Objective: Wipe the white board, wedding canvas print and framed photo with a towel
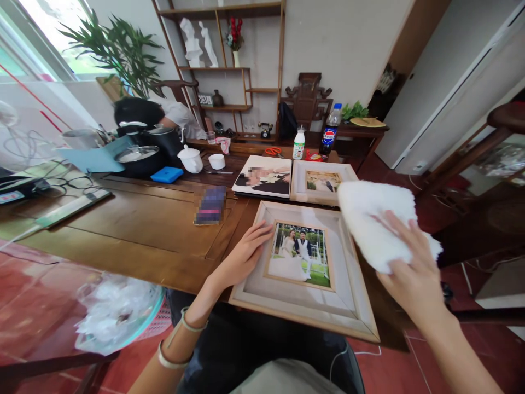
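Note:
A large picture frame with a photo of a couple in its middle lies flat before me, its near edge over my lap. My left hand rests on the frame's left side, fingers stretched out and pointing toward the photo. My right hand grips a fluffy white cloth, held up just past the frame's right edge. Part of the cloth covers the corner of a second, smaller picture frame behind. Beside that one lies a photo album or board with a picture on top.
On the wooden table lie a phone-like object and a blue box. A white bottle, a Pepsi bottle and orange scissors stand or lie at the back. A bag-lined basket is on the floor. Another person leans beyond the table.

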{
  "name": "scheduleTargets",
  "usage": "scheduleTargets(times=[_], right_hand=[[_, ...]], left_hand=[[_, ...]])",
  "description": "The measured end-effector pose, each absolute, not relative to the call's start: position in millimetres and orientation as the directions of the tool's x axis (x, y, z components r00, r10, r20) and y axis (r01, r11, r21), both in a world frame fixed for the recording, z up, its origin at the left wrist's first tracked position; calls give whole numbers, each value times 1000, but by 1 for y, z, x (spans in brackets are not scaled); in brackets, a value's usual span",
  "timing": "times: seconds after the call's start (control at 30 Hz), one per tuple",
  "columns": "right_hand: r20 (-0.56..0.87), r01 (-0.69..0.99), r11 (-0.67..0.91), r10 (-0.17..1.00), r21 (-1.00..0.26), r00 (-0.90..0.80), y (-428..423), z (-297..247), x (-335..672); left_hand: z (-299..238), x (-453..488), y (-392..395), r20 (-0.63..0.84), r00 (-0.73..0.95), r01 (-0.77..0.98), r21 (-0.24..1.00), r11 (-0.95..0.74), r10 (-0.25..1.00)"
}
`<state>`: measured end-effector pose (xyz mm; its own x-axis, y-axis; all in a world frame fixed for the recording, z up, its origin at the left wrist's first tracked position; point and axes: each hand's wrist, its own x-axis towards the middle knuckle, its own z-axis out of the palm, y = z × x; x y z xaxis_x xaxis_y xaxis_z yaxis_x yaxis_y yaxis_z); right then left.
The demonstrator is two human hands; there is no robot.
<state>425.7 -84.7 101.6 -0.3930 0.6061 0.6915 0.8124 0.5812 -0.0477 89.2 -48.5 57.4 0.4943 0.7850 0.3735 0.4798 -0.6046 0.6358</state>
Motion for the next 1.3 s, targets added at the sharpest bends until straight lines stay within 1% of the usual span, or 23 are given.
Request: scheduleTargets(times=[0.03, 0.07, 0.13, 0.2, 0.37, 0.5, 0.6, 0.7, 0.8, 0.9, 1.0, 1.1, 1.17, 1.23, 1.3], right_hand=[[653, 790, 613, 599, -1, -464, -83, 102, 421], [585, 761, 647, 603, 39, -542, -81, 100, 416], [487, 745, 666, 638, 39, -596, -78, 94, 409], [452, 740, 672, 655, 18, -606, -77, 87, 406], [455, 740, 673, 657, 3, -600, -78, 79, 407], [445, 747, 665, 669, 0, -595, -78, 86, 409], [506, 778, 629, 669, 7, -545, -72, 92, 409], [565, 802, 596, 648, 42, -511, -61, 95, 405], [488, 790, 611, 676, 50, -553, -55, 94, 394], [379, 780, 624, 713, 39, -590, -64, 95, 381], [311, 767, 641, 726, 15, -613, -95, 103, 370], [231, 730, 680, 723, -71, -651, -133, 115, 360], [180, 720, 680, 732, -140, -657, -148, 119, 356], [156, 741, 650, 760, -169, -631, -145, 118, 356], [188, 778, 611, 789, -144, -585, -126, 111, 361]], left_hand=[[58, 90, -49, 367, 493, 490, 631, -601, 789], [58, 90, -50, 358, 494, 502, 627, -596, 792], [58, 90, -51, 338, 496, 523, 619, -586, 800], [58, 90, -52, 331, 496, 535, 611, -583, 802], [56, 91, -51, 362, 481, 525, 611, -593, 799], [56, 92, -50, 340, 462, 555, 610, -566, 819], [58, 93, -51, 316, 459, 580, 601, -549, 831], [57, 93, -51, 319, 467, 596, 575, -560, 825], [55, 93, -51, 336, 478, 607, 541, -582, 811], [52, 94, -50, 339, 484, 628, 507, -590, 807], [50, 94, -50, 337, 489, 645, 481, -593, 805], [48, 93, -49, 345, 492, 649, 466, -601, 799], [49, 92, -49, 348, 501, 649, 455, -610, 792], [49, 91, -49, 349, 517, 643, 445, -623, 782], [50, 90, -49, 352, 530, 635, 438, -636, 771]])
